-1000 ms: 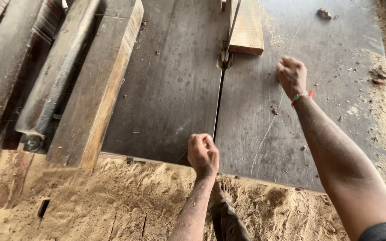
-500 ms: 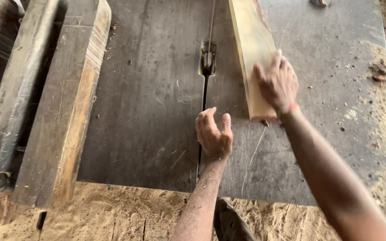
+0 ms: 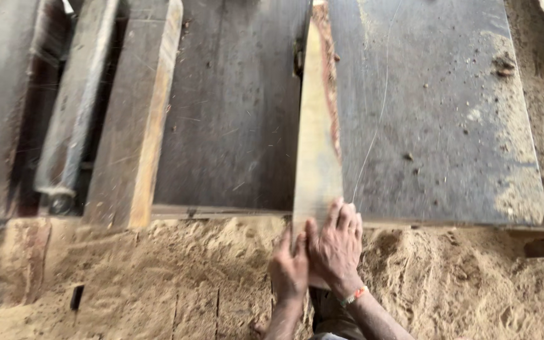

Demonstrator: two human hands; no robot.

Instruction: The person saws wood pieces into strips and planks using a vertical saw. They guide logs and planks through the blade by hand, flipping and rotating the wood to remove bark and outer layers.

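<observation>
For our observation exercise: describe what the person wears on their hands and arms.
Both hands are bare, with no gloves. The right hand has a thin band of orange and pale colours at the wrist. The left hand shows no band. Both forearms are bare; no sleeves are in view.

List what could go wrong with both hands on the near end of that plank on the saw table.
1. Both hands, left and right, sit in line with the blade slot the long pale wooden plank points at; a slip could carry them toward it.
2. The plank's reddish rough edge might snag and twist.
3. Heaped sawdust at the dark metal table edge may give poor footing.
</observation>
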